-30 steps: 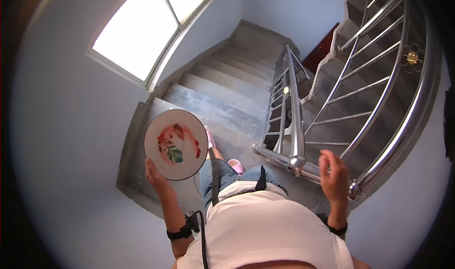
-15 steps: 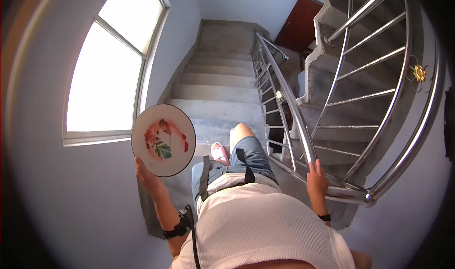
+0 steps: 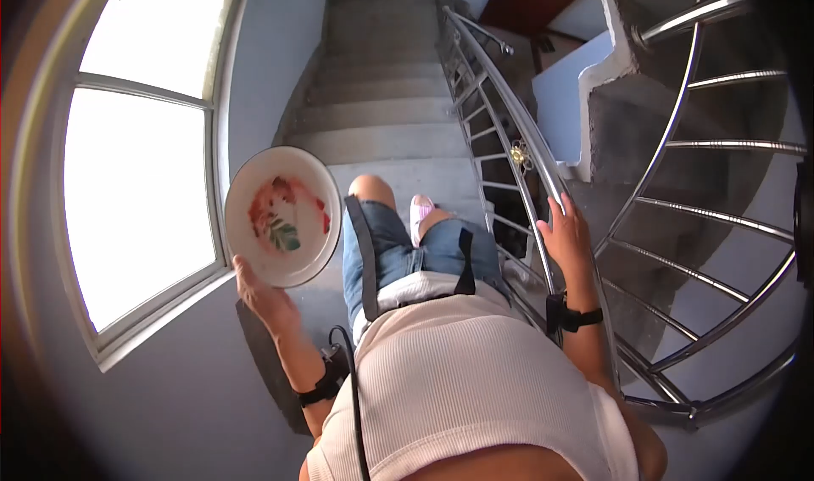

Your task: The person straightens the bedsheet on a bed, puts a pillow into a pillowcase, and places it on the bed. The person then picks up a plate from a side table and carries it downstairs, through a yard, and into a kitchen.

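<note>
A round, shallow white enamel basin [image 3: 315, 242] with a dark rim and a red flower and green leaf print is in my left hand [image 3: 267, 299], to the left of my legs. That hand grips its lower left edge; the fingers underneath are hidden. Over on the right, my right hand [image 3: 568, 235] lies on the shiny metal handrail [image 3: 521, 112], its fingers stretched out and the thumb apart. Black bands are on both wrists.
Concrete stairs [image 3: 386, 112] run down ahead to a landing [image 3: 386, 25]. A bright window [image 3: 140, 201] fills the left wall. Another railed flight [image 3: 627, 129] rises at the right. Below it, a dark red panel [image 3: 530, 2] stands near the wall.
My body has moved down the stairs, with the other leg now forward. My right hand has moved along the handrail. The basin is still in my left hand, tilted a little differently.
</note>
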Motion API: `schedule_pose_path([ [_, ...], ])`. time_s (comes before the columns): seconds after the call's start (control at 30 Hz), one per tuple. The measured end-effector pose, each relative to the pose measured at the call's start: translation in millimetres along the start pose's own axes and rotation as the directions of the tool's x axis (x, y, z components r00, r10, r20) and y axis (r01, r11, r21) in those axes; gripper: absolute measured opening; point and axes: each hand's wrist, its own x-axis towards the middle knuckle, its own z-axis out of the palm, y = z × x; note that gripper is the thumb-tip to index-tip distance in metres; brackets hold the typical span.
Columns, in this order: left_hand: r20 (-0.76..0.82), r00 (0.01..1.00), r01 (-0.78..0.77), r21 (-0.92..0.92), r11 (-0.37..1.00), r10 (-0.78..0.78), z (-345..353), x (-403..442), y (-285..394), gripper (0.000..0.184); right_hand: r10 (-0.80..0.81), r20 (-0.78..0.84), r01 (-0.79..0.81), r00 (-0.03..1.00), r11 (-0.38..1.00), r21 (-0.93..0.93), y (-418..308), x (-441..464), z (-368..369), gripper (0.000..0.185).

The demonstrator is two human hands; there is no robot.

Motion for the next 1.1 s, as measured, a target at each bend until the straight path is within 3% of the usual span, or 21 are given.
schedule_pose_path([
  [0.07, 0.063, 0.998, 0.005, -0.034, 0.999, -0.003, 0.9, -30.4, 26.2, 0.044, 0.05, 0.01, -0.051, 0.999, 0.998, 0.035, 21.7, -40.6, -18.0, 0.053],
  [0.17, 0.15, 0.988, -0.031, -0.078, 0.996, 0.043, -30.0, -121.3, 74.9, 0.044, 0.279, 0.176, -0.274, 0.944, 0.96, -0.051, 62.5, -145.5, -61.6, 0.065],
  [0.2, 0.219, 0.972, -0.057, -0.109, 0.992, 0.08, 4.8, -73.7, 53.9, 0.044, 0.294, 0.13, -0.29, 0.947, 0.956, -0.05, 55.4, -92.7, -43.1, 0.065],
  [0.3, 0.249, 0.965, -0.064, -0.067, 0.996, 0.078, 1.4, -78.6, 49.6, 0.044, 0.355, 0.027, -0.354, 0.935, 0.935, -0.037, 72.2, -132.0, -31.4, 0.065],
  [0.4, 0.231, 0.966, -0.093, -0.097, 0.991, 0.113, -19.2, -85.4, 55.9, 0.043, 0.468, 0.122, -0.474, 0.875, 0.88, 0.02, 66.9, -151.2, -25.7, 0.068],
  [0.43, 0.272, 0.957, -0.071, -0.114, 0.991, 0.1, 16.4, -13.5, 60.8, 0.043, 0.481, 0.025, -0.477, 0.876, 0.874, -0.092, 50.8, -104.6, -13.4, 0.068],
  [0.53, 0.31, 0.939, -0.12, -0.109, 0.987, 0.149, 21.4, -25.7, 77.1, 0.042, 0.625, 0.013, -0.579, 0.78, 0.73, -0.364, 56.7, -122.6, -40.7, 0.066],
  [0.57, 0.287, 0.951, -0.096, -0.073, 0.993, 0.113, 8.9, -47.4, 80.9, 0.042, 0.602, -0.021, -0.564, 0.798, 0.735, -0.377, 73.2, -133.8, -46.9, 0.061],
  [0.63, 0.249, 0.966, -0.067, -0.024, 0.997, 0.07, -37.5, -121.6, 94.5, 0.043, 0.574, 0.268, -0.494, 0.773, 0.812, -0.311, 102.9, -175.2, -112.7, 0.053],
  [0.67, 0.216, 0.972, -0.089, -0.037, 0.995, 0.095, -45.6, -148.6, 104.1, 0.043, 0.575, 0.356, -0.532, 0.736, 0.817, -0.221, 117.8, -173.5, -146.1, 0.051],
  [0.7, 0.1, 0.991, -0.08, -0.043, 0.996, 0.083, -63.7, -189.8, 116.5, 0.044, 0.497, 0.282, -0.464, 0.821, 0.868, -0.178, 134.7, -198.6, -165.3, 0.051],
  [0.83, 0.087, 0.991, -0.091, -0.086, 0.992, 0.098, -179.6, -391.1, 136.6, 0.044, 0.451, 0.154, -0.448, 0.879, 0.892, -0.053, 213.9, -341.5, -233.9, 0.046],
  [0.87, 0.042, 0.991, -0.128, -0.01, 0.992, 0.129, -212.7, -453.6, 136.1, 0.044, 0.336, 0.067, -0.339, 0.939, 0.941, 0.027, 239.4, -387.4, -241.5, 0.042],
  [0.9, 0.129, 0.986, -0.113, 0.072, 0.991, 0.103, -161.2, -383.9, 108.4, 0.044, 0.35, -0.028, -0.349, 0.936, 0.936, 0.056, 228.4, -358.3, -219.0, 0.038],
  [1.0, 0.018, 0.996, -0.087, 0.015, 0.996, 0.086, -90.5, -258.3, 102.9, 0.044, 0.115, -0.068, -0.102, 0.991, 0.98, 0.171, 155.5, -168.2, -163.4, 0.026],
  [1.1, 0.065, 0.994, -0.087, 0.037, 0.996, 0.084, -52.9, -302.5, 85.1, 0.044, 0.13, -0.081, -0.116, 0.988, 0.98, 0.16, 196.5, -181.6, -161.3, 0.018],
])
